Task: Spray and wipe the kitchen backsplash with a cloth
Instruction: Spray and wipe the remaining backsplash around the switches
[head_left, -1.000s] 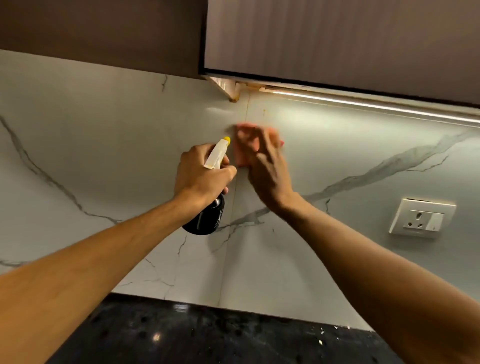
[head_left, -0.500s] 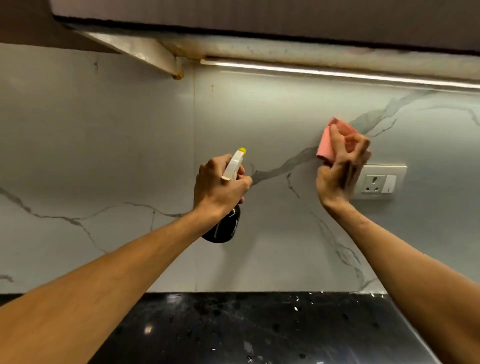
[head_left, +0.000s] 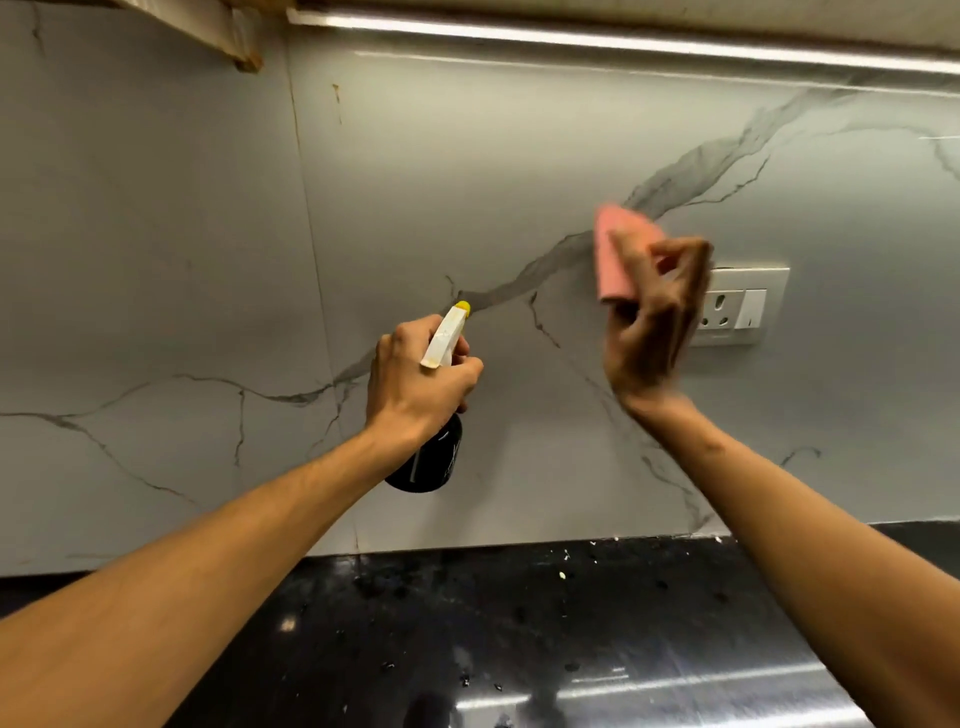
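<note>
The backsplash (head_left: 519, 156) is pale grey marble with dark veins. My left hand (head_left: 415, 384) grips a spray bottle (head_left: 431, 462) with a black body, a white trigger head and a yellow nozzle that points at the wall. My right hand (head_left: 652, 322) holds a folded pink cloth (head_left: 610, 260) against the wall, just left of a white wall socket (head_left: 740, 306). The right hand is motion-blurred, its fingers curled over the cloth.
A glossy black speckled countertop (head_left: 519, 639) runs below the wall. A lit light strip (head_left: 623, 44) sits under the upper cabinet along the top edge. A vertical tile joint (head_left: 311, 234) crosses the wall on the left.
My right hand has carried the cloth rightwards along the wall to beside the socket, then slightly down. The view has shifted right and lower. The left hand keeps its hold on the bottle.
</note>
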